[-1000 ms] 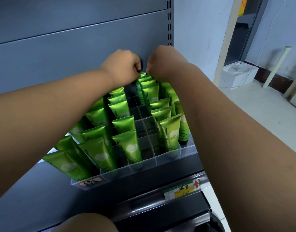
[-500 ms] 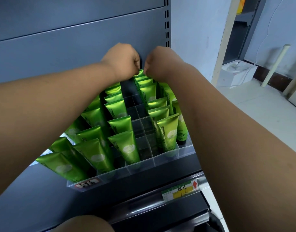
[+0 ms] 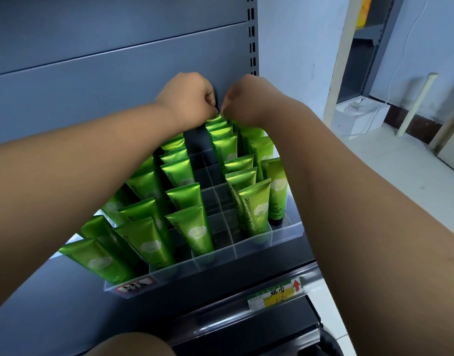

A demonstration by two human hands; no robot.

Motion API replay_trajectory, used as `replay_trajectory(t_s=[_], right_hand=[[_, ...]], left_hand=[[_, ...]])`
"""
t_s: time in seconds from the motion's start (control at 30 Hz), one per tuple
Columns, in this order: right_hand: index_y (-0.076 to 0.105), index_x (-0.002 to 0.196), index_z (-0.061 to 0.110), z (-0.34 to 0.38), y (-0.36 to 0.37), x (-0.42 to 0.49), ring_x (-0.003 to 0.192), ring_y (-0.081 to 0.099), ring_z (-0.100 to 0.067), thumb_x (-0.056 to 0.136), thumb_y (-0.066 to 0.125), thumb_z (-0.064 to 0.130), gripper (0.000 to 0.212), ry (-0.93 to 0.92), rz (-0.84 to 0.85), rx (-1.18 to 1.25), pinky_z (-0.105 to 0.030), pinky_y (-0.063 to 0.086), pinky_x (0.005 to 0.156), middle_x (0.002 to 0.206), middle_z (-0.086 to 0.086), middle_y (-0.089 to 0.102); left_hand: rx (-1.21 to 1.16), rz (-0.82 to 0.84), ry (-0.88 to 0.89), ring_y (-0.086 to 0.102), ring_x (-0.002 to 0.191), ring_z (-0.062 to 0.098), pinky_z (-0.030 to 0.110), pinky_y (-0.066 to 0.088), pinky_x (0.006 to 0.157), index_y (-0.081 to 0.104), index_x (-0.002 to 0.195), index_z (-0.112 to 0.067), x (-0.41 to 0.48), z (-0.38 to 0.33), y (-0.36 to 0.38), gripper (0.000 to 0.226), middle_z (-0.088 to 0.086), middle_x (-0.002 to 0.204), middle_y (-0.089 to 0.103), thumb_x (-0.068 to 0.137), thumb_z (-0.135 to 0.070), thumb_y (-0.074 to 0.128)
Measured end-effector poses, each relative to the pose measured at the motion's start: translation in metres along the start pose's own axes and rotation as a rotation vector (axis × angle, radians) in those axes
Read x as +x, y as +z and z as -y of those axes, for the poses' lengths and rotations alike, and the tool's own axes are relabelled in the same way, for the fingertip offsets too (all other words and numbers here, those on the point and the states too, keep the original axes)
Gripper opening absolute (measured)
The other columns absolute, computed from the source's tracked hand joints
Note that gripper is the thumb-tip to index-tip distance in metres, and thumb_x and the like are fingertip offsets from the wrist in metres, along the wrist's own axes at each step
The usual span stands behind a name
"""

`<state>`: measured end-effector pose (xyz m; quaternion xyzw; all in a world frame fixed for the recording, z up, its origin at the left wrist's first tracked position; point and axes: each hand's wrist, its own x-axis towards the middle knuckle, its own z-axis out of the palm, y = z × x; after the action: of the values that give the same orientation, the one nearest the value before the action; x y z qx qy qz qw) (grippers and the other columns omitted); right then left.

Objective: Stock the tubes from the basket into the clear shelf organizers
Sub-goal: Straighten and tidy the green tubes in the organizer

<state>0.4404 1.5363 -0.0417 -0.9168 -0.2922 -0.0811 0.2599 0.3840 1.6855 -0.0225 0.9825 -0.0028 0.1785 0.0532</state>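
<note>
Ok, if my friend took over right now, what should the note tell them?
Left hand and right hand: both curled at the top of the rearmost tube; the grip itself is hidden.
Done: green tubes stand in the clear organizer on both sides.
To do: fill the empty middle column. The basket is out of view.

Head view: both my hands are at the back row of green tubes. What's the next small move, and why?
Probably ease the rearmost tube down into its cell, then let go. The left hand and right hand meet with curled fingers above its top edge at the back of the clear organizer; the grip is hidden.
</note>
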Motion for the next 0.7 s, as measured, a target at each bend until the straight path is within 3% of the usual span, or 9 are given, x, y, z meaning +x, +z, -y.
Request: replay_trajectory(t_s=[0.1, 0.27, 0.37, 0.57, 0.7], right_hand=[[0.074, 0.089, 0.013, -0.002, -0.01, -0.007, 0.093, 0.063, -0.027, 0.09, 0.065, 0.031, 0.021, -0.009, 0.019, 0.074, -0.031, 0.05, 0.079, 0.092, -0.007, 0.07], [0.075, 0.109, 0.016, -0.01, -0.032, -0.025, 0.102, 0.064, -0.025, 0.095, 0.064, 0.037, 0.028, -0.019, 0.005, 0.07, -0.031, 0.051, 0.089, 0.105, -0.004, 0.071], [0.076, 0.108, 0.021, -0.008, -0.042, -0.038, 0.1, 0.066, -0.021, 0.094, 0.065, 0.035, 0.023, -0.022, -0.039, 0.078, -0.028, 0.05, 0.085, 0.099, 0.002, 0.071], [0.077, 0.104, 0.02, -0.001, -0.056, -0.086, 0.102, 0.067, -0.021, 0.091, 0.059, 0.022, 0.022, -0.105, -0.152, -0.011, -0.04, 0.054, 0.089, 0.107, -0.001, 0.075], [0.077, 0.107, 0.022, -0.007, -0.057, -0.141, 0.102, 0.065, -0.018, 0.091, 0.057, 0.018, 0.026, -0.152, -0.235, 0.013, -0.032, 0.049, 0.087, 0.109, 0.001, 0.073]], left_hand=[[-0.031, -0.057, -0.024, 0.066, 0.098, 0.031, 0.036, 0.053, 0.082, 0.076, 0.09, -0.016, -0.009, -0.005, -0.006, 0.017, 0.008, 0.098, 0.075, 0.091, -0.03, 0.067], [-0.122, -0.054, -0.095, 0.065, 0.094, 0.027, 0.037, 0.054, 0.083, 0.074, 0.09, -0.019, -0.025, -0.019, -0.015, 0.026, 0.004, 0.093, 0.073, 0.094, -0.042, 0.063], [-0.18, -0.081, -0.108, 0.065, 0.085, 0.027, 0.038, 0.055, 0.077, 0.072, 0.085, -0.017, -0.04, -0.032, -0.02, 0.028, 0.004, 0.084, 0.071, 0.094, -0.042, 0.063], [-0.277, -0.072, -0.082, 0.067, 0.08, 0.02, 0.036, 0.056, 0.076, 0.074, 0.082, -0.02, -0.069, -0.069, -0.032, 0.014, -0.004, 0.082, 0.072, 0.089, -0.029, 0.067], [-0.373, -0.107, -0.047, 0.067, 0.077, 0.015, 0.032, 0.054, 0.073, 0.074, 0.083, -0.022, -0.094, -0.09, -0.038, 0.011, -0.007, 0.079, 0.071, 0.087, -0.031, 0.07]])
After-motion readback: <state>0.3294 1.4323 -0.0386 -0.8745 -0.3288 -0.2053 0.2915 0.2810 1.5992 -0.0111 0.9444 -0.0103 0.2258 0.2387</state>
